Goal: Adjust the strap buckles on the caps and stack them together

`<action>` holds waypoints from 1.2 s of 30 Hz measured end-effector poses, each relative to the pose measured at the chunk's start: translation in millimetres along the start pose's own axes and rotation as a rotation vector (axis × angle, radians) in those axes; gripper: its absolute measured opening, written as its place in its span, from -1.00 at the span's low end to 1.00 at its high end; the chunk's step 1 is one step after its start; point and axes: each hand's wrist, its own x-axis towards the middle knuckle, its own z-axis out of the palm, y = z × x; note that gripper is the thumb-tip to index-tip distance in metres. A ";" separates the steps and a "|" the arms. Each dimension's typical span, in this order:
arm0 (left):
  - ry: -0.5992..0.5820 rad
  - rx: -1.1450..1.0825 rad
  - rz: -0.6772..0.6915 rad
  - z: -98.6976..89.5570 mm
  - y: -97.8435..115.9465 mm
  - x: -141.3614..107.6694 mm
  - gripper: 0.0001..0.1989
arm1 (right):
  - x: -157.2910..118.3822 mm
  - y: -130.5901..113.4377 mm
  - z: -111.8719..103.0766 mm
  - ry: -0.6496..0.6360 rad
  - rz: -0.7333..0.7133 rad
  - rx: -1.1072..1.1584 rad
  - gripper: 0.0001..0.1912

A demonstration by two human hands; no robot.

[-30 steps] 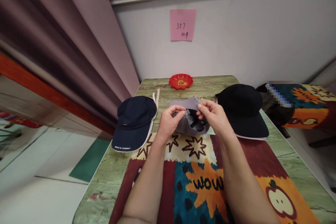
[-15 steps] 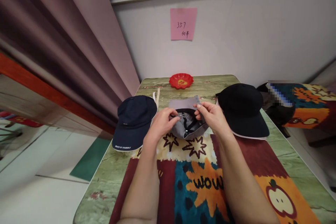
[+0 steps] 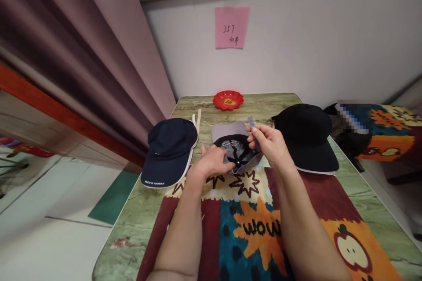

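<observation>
Pinching the strap (image 3: 251, 121) of the gray cap (image 3: 227, 131), right hand (image 3: 268, 142) closed (left hand (image 3: 211, 160) open alongside)

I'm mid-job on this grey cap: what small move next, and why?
I'd probably close the left hand on the near-left rim of the grey cap to steady it. That hand looks spread at the rim, not pinching it, while the right hand pinches the grey strap; the opening faces up, so the rim seems reachable.

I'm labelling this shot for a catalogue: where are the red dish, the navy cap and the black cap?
Red dish (image 3: 228, 100): head view, inside base.
Navy cap (image 3: 171, 138): head view, crown.
Black cap (image 3: 301, 127): head view, crown.
</observation>
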 end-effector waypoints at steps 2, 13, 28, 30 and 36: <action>-0.013 -0.075 0.040 -10.7 -5.9 -2.5 -0.81 | 0.4 -0.4 -1.2 0.012 0.014 0.013 -0.54; 0.361 -0.874 0.125 -2.3 -3.3 12.8 -0.77 | -5.0 0.2 9.6 -0.186 0.150 0.002 -0.54; 0.304 -0.820 0.175 -11.0 2.8 5.9 -0.81 | -8.4 -6.6 7.0 -0.292 0.160 0.095 -0.49; 0.316 -0.809 0.171 -10.5 1.9 6.2 -0.82 | -8.4 -7.1 6.2 -0.292 0.152 0.094 -0.50; 0.392 -0.749 0.189 -9.5 6.9 5.8 -0.80 | -7.5 -6.5 10.1 -0.219 0.119 0.107 -0.51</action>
